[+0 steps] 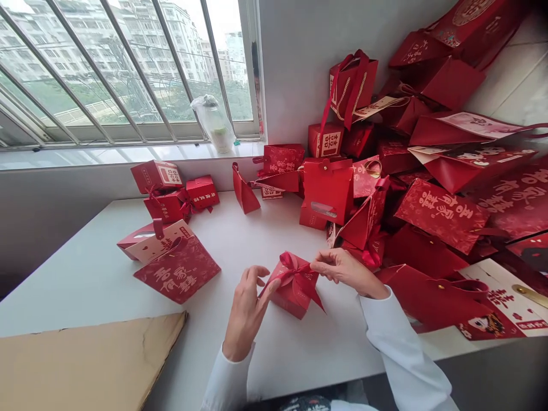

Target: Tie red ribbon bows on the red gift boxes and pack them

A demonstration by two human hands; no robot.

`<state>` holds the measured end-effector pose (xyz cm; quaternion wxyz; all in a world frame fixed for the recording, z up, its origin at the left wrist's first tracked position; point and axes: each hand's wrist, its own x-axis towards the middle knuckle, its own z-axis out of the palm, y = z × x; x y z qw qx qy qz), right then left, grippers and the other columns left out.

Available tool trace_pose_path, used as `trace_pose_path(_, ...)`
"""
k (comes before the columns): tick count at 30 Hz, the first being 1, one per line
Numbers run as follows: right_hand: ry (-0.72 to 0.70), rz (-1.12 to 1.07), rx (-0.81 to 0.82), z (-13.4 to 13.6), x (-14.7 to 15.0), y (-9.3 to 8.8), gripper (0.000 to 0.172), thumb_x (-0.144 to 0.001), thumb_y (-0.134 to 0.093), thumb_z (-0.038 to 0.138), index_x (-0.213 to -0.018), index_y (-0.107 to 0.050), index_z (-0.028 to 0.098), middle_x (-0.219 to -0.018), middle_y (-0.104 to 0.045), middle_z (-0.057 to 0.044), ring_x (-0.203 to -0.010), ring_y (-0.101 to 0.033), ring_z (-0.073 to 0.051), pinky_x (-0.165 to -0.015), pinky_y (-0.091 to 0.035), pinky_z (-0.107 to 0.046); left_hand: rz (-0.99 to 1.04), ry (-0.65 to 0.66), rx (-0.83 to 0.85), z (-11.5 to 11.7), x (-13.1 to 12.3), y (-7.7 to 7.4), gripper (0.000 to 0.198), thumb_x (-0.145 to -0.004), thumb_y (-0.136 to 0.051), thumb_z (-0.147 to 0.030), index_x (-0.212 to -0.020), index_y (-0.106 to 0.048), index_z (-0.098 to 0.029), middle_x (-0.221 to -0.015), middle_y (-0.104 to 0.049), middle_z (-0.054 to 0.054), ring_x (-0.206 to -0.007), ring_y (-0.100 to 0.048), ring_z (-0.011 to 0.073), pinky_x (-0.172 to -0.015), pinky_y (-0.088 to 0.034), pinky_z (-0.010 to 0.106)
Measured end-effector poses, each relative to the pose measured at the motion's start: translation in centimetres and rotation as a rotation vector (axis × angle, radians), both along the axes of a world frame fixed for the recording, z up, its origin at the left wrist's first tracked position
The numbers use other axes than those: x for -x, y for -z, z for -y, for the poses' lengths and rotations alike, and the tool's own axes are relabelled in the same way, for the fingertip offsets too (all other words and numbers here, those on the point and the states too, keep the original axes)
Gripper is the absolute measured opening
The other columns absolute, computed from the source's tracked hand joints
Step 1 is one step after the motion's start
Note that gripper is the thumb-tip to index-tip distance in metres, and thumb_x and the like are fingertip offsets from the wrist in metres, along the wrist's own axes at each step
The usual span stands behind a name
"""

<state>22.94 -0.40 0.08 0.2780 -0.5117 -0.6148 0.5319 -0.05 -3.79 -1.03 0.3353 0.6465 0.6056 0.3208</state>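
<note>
A small red gift box (291,299) stands on the white table in front of me, set at an angle. Around its top runs a red satin ribbon (298,278), tied in a bow with a loop at the back and a tail hanging over the right side. My right hand (349,271) pinches the ribbon's right part between thumb and fingertips. On the box's left, my left hand (248,311) has its fingers curled and its thumb laid along the ribbon's left part. The left fingertips are partly hidden.
Many red gift boxes and bags (443,214) are heaped on the right. Several ribboned boxes (166,205) stand at the back left, before two handled bags (180,268). A cardboard sheet (85,359) covers the front left. A plastic cup in a bag (219,134) sits on the windowsill.
</note>
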Motion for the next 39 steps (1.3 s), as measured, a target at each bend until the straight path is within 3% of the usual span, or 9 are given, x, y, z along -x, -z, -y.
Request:
trace_pose_path(6, -0.022, -0.061, -0.006, -0.9, 0.4, 0.2, 0.033, -0.077, -0.061, 0.048, -0.069, -0.057, 0.017, -0.058, -0.046, 0.005, -0.053, -0.038, -0.008, -0.050, -0.029, -0.022, 0.246, 0.078, 0.208, 1.0, 1.1, 0.1, 0.032, -0.082, -0.055, -0.048, -0.073, -0.051, -0.018, -0.070, -0.055, -0.001, -0.064, -0.049, 0.0131, -0.059, -0.038, 0.024)
trace_pose_path(11, 0.006, -0.062, 0.021, -1.1, 0.7, 0.5, 0.034, -0.073, -0.062, 0.048, -0.064, -0.054, 0.017, -0.053, -0.042, 0.006, -0.049, -0.034, -0.007, -0.046, -0.024, -0.022, 0.454, 0.128, 0.310, 1.0, 1.5, -0.4, 0.032, -0.078, -0.061, -0.046, -0.070, -0.052, -0.016, -0.065, -0.051, -0.002, -0.062, -0.043, 0.0107, -0.058, -0.035, 0.022)
trace_pose_path(21, 0.024, -0.099, 0.033, -1.8, 0.7, 1.2, 0.032, -0.073, -0.063, 0.046, -0.064, -0.054, 0.017, -0.051, -0.042, 0.007, -0.046, -0.033, -0.006, -0.043, -0.024, -0.021, 0.489, 0.115, 0.333, 1.7, 1.5, 0.6, 0.027, -0.078, -0.064, -0.039, -0.074, -0.049, -0.017, -0.064, -0.051, -0.004, -0.059, -0.046, 0.0095, -0.058, -0.035, 0.022)
trace_pose_path(30, -0.069, -0.111, 0.054, -1.9, 0.2, 0.0, 0.033, -0.074, -0.064, 0.049, -0.074, -0.058, 0.016, -0.060, -0.050, 0.004, -0.050, -0.041, -0.007, -0.046, -0.031, -0.020, 0.438, 0.170, 0.369, 2.7, 2.1, 0.3, 0.027, -0.078, -0.063, -0.042, -0.076, -0.050, -0.018, -0.068, -0.053, -0.002, -0.063, -0.048, 0.0110, -0.059, -0.036, 0.023)
trace_pose_path(34, -0.099, -0.107, 0.072, -2.5, 0.1, -0.1, 0.040, -0.072, -0.064, 0.055, -0.064, -0.052, 0.017, -0.055, -0.044, 0.006, -0.046, -0.036, -0.006, -0.044, -0.027, -0.021, 0.485, 0.198, 0.409, 2.8, 1.9, 0.2, 0.029, -0.077, -0.063, -0.044, -0.074, -0.051, -0.017, -0.069, -0.053, -0.002, -0.060, -0.045, 0.0096, -0.059, -0.035, 0.023)
trace_pose_path(39, -0.146, -0.091, -0.006, -3.9, 0.1, 1.0, 0.053, -0.078, -0.053, 0.064, -0.054, -0.042, 0.019, -0.049, -0.031, 0.007, -0.045, -0.027, -0.007, -0.044, -0.020, -0.022, 0.564, 0.210, 0.436, 2.5, 2.0, 0.3, 0.032, -0.073, -0.067, -0.044, -0.073, -0.050, -0.017, -0.067, -0.049, -0.003, -0.060, -0.040, 0.0089, -0.060, -0.033, 0.022)
